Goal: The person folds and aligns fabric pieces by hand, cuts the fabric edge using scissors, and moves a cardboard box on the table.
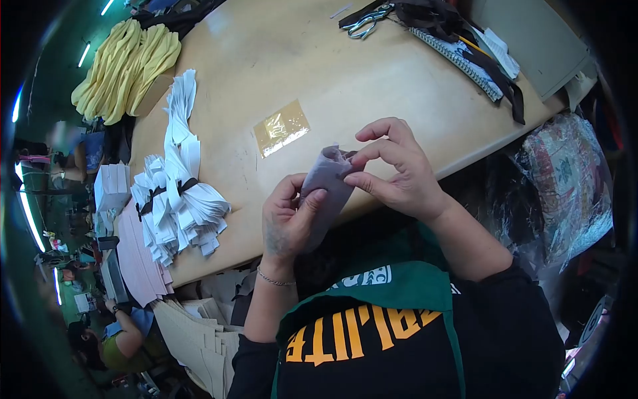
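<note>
Dark green bib apron (372, 286): lay nearest the camera, over a black top with orange letters (362, 332).
Left hand (288, 216): held the lower part of a thin, grey-lavender folded fabric piece (329, 188), thumb laid along its face, fingers curled behind; the wrist, wearing a chain bracelet (275, 282), rose nearly straight.
Fabric's position: tilted between both hands, above the table's near edge, its top end loose.
Fabric's handling: that loose end seemed to call for a light fingertip touch, with the lower part kept firm and flat so that the layers would not slip.
Right hand (395, 166): thumb and forefinger were narrowed at the top end, other fingers arched clear, forearm slanting in from the right; whether the tips gripped a layer could not be told.
Amber, clear plastic rectangle (282, 128): lay flat on the tan tabletop (266, 66), just beyond the fabric.
Black-banded white strip bundles (176, 216): lay to the left.
Silver metal scissors (365, 24): lay at the far side, near a spiral-bound notebook (458, 63).
</note>
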Demonstrator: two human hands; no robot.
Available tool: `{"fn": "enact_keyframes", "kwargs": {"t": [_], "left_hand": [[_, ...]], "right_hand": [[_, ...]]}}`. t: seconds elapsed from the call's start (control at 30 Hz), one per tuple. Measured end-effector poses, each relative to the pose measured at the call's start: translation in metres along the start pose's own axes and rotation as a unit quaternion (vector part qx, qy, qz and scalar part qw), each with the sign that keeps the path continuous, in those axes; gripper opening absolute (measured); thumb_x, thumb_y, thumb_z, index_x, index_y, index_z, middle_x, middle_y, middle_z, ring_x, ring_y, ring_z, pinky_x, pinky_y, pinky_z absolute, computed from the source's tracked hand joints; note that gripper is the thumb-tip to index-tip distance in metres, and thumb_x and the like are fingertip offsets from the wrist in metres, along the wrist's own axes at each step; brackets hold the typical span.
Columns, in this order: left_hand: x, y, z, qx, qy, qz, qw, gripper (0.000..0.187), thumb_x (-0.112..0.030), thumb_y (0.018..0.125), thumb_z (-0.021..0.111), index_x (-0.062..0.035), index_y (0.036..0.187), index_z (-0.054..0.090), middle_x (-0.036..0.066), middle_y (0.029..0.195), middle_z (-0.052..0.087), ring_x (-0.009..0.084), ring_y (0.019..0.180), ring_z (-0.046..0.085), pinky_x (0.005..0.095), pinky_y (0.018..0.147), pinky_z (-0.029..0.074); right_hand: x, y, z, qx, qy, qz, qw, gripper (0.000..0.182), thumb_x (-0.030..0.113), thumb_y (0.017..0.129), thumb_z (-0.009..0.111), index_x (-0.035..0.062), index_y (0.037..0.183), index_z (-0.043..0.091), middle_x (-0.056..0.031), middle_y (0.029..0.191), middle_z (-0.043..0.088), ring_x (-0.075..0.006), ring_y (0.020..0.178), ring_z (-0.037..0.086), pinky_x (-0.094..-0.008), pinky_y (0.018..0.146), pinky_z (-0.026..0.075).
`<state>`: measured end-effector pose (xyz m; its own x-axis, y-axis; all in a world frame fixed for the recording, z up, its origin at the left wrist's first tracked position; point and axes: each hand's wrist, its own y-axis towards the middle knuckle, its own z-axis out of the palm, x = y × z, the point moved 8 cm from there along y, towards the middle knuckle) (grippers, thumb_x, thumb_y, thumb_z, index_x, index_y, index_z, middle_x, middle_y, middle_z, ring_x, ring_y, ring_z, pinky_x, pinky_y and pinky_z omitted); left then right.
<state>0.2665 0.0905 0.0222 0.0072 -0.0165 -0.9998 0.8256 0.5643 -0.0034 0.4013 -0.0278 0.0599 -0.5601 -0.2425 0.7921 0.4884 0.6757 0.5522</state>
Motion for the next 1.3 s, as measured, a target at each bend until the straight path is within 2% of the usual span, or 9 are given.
{"fn": "enact_keyframes", "kwargs": {"t": [0.27,0.37,0.47,0.5,0.6,0.63,0.77,0.97,1.3], "left_hand": [[-0.005,-0.007,0.006,0.009,0.015,0.002,1.0,0.023,-0.01,0.086,0.066,0.0011,0.104,0.057,0.007,0.098,0.062,0.0093,0.085,0.058,0.023,0.073,0.049],[-0.007,-0.006,0.005,0.049,0.056,0.042,0.996,0.029,-0.022,0.09,0.061,0.0003,0.109,0.057,0.009,0.109,0.06,0.0121,0.093,0.058,0.0264,0.079,0.048],[-0.01,0.011,-0.004,0.067,-0.041,-0.019,0.997,0.042,-0.036,0.094,0.052,-0.0009,0.116,0.056,0.01,0.118,0.056,0.0165,0.1,0.057,0.0306,0.086,0.045],[0.003,0.018,-0.008,0.07,-0.078,-0.119,0.987,0.049,-0.043,0.096,0.043,-0.0015,0.121,0.053,0.009,0.118,0.057,0.0185,0.104,0.056,0.0327,0.09,0.042],[0.012,0.025,0.016,0.266,-0.084,-0.176,0.944,0.045,-0.038,0.097,0.045,-0.001,0.12,0.054,0.009,0.115,0.059,0.0156,0.102,0.057,0.0305,0.088,0.044],[0.024,0.024,0.018,0.242,-0.135,-0.25,0.928,0.034,-0.03,0.096,0.049,-0.0012,0.113,0.058,0.005,0.103,0.062,0.0108,0.092,0.058,0.0258,0.08,0.046],[0.013,0.022,0.034,0.227,-0.173,-0.236,0.929,0.012,-0.014,0.093,0.055,-0.0022,0.095,0.058,0.001,0.086,0.061,0.0047,0.076,0.055,0.019,0.068,0.046],[0.002,0.021,0.026,0.069,-0.154,-0.097,0.981,0.016,-0.017,0.096,0.052,-0.0017,0.094,0.057,0.003,0.086,0.061,0.0061,0.077,0.055,0.0206,0.07,0.046],[-0.012,0.013,0.03,0.02,-0.141,-0.032,0.989,0.015,-0.015,0.097,0.048,-0.0018,0.094,0.055,0.0,0.083,0.057,0.0044,0.077,0.051,0.0197,0.07,0.044]], "right_hand": [[0.007,-0.001,0.011,0.06,0.067,0.025,0.996,0.02,0.012,0.068,0.079,0.007,0.077,0.062,-0.0105,0.111,0.052,-0.0237,0.108,0.045,-0.0333,0.089,0.04],[0.009,-0.003,0.014,0.079,0.065,0.029,0.994,0.018,0.013,0.069,0.078,0.0078,0.077,0.063,-0.0097,0.114,0.052,-0.0252,0.11,0.044,-0.0336,0.09,0.04],[0.017,-0.003,0.013,0.092,0.075,0.017,0.993,0.016,0.012,0.07,0.077,0.009,0.077,0.063,-0.0085,0.116,0.051,-0.0267,0.111,0.042,-0.0347,0.091,0.039],[0.02,-0.004,0.014,0.097,0.084,0.013,0.992,0.015,0.012,0.07,0.077,0.0094,0.077,0.064,-0.0083,0.117,0.051,-0.0268,0.112,0.042,-0.0351,0.091,0.039],[0.018,-0.007,0.015,0.102,0.15,0.045,0.982,0.014,0.01,0.07,0.077,0.01,0.077,0.064,-0.0078,0.12,0.05,-0.0265,0.113,0.041,-0.0355,0.092,0.039],[0.018,-0.008,0.014,0.105,0.141,0.045,0.983,0.014,0.01,0.07,0.077,0.0099,0.077,0.064,-0.0079,0.12,0.05,-0.0263,0.113,0.041,-0.0355,0.092,0.039],[0.014,-0.013,0.008,0.102,0.12,0.064,0.986,0.014,0.011,0.071,0.077,0.0094,0.077,0.064,-0.0088,0.121,0.05,-0.0258,0.115,0.04,-0.0352,0.093,0.038],[0.02,-0.013,0.002,0.109,0.107,0.081,0.985,0.016,0.015,0.072,0.077,0.0065,0.076,0.064,-0.0102,0.121,0.05,-0.0258,0.115,0.041,-0.0338,0.092,0.038],[0.04,-0.016,-0.009,0.046,0.027,0.066,0.996,0.018,0.017,0.072,0.077,0.0049,0.071,0.064,-0.0109,0.111,0.057,-0.0279,0.104,0.048,-0.0364,0.088,0.041]]}}
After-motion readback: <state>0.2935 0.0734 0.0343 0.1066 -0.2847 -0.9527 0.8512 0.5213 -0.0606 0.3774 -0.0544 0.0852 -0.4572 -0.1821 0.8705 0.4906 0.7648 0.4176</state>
